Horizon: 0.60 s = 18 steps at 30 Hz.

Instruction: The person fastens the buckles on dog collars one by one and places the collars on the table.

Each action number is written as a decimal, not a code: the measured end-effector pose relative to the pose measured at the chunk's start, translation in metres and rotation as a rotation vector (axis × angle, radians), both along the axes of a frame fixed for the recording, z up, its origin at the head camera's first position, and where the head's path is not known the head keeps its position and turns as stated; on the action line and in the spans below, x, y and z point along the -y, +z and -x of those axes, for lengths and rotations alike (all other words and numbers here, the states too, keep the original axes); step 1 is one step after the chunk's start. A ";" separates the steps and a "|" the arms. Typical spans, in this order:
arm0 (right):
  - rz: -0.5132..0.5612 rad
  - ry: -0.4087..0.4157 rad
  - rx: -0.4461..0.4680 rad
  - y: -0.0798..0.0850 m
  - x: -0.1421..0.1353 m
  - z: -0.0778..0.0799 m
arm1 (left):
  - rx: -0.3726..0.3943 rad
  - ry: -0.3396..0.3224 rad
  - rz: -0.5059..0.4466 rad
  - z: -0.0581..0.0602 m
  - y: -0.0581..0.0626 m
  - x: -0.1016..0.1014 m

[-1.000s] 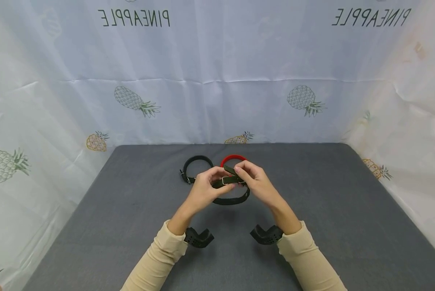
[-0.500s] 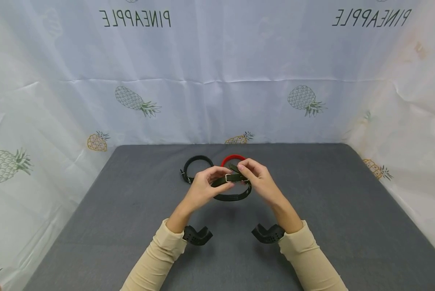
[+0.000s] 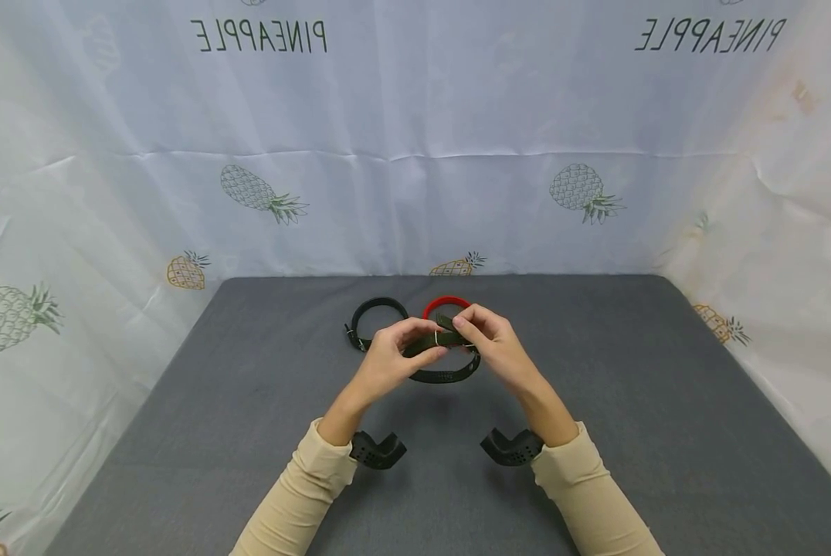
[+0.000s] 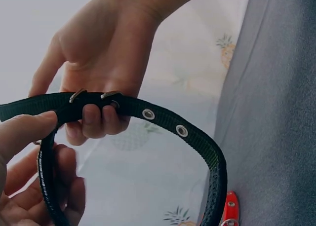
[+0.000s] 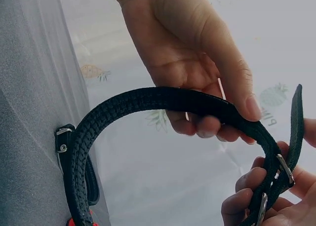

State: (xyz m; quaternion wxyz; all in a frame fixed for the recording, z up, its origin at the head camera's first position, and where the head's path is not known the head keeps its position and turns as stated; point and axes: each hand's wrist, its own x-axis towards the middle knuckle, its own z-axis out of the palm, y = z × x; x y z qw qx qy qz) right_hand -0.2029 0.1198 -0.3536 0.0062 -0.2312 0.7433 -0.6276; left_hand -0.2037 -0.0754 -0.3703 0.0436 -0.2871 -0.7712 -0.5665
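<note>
A dark green collar (image 3: 446, 377) forms a loop between my hands, its buckle (image 5: 285, 169) up top and its eyelets showing in the left wrist view. My left hand (image 3: 386, 357) grips the band beside the buckle, thumb against it. On the other side, my right hand (image 3: 493, 346) pinches the strap near its free end (image 5: 296, 117), which sticks up past the buckle. In the left wrist view several right fingers (image 4: 94, 120) curl over the band. Behind lie a black collar (image 3: 354, 320) and a red collar (image 3: 446, 299), partly hidden by the hands.
A grey cloth-covered table (image 3: 249, 432) lies under everything. White curtain (image 3: 415, 100) with pineapple prints hangs behind it and at both sides. A black wrist mount (image 3: 378, 450) sits at the left wrist and another mount (image 3: 511, 448) at the right.
Both hands and the dark green collar have shifted slightly; the collar's lower loop has risen a little. The metal loop by my left fingers has turned nearly edge-on. The other collars lie as before.
</note>
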 end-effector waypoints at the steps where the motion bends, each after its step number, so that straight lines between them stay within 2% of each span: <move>1: 0.000 0.002 0.001 0.000 0.000 0.000 | -0.002 0.000 -0.001 0.000 0.000 0.000; 11: 0.007 0.024 -0.002 0.000 0.000 0.000 | -0.101 0.010 0.014 -0.001 -0.001 -0.002; 18: 0.025 0.077 0.013 0.002 -0.002 -0.001 | -0.116 0.019 0.022 -0.001 0.001 -0.001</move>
